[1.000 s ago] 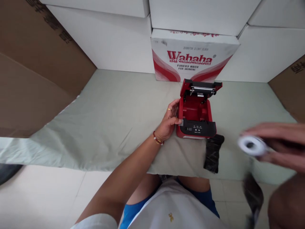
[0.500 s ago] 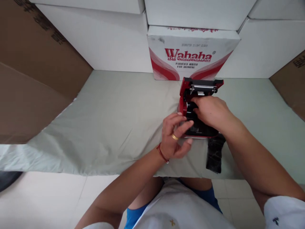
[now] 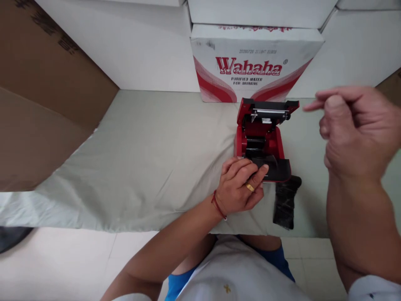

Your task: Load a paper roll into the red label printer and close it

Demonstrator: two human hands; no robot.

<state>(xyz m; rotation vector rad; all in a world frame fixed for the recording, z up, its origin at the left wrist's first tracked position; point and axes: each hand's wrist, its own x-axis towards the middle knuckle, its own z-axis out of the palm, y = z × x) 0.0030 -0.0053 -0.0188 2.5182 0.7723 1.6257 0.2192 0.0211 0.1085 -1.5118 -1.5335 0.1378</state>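
A small red and black printer [image 3: 283, 144] stands on the cloth with its lid [image 3: 269, 108] raised, showing a roller along the lid's edge. Inside its red bay lies a glossy black roll [image 3: 255, 143], and a dark film strip [image 3: 265, 161] comes forward from it over the front edge. My left hand [image 3: 241, 184] grips the printer's front left corner, one fingertip pressing on the strip. To the right of the printer, my right hand [image 3: 360, 129] is raised and slightly blurred. Its forefinger points left, the other fingers are partly curled, and nothing is seen in it.
A crumpled black wrapper [image 3: 286, 202] lies near the front edge of the green-grey cloth [image 3: 163, 159]. A white and red Wahaha carton [image 3: 257, 67] stands just behind the printer. Brown cardboard [image 3: 56, 104] walls the left side, and white boxes [image 3: 140, 46] line the back.
My right hand has come out of the printer's bay and moved up to the right. My left hand has shifted slightly right and now presses on the front edge and the film.
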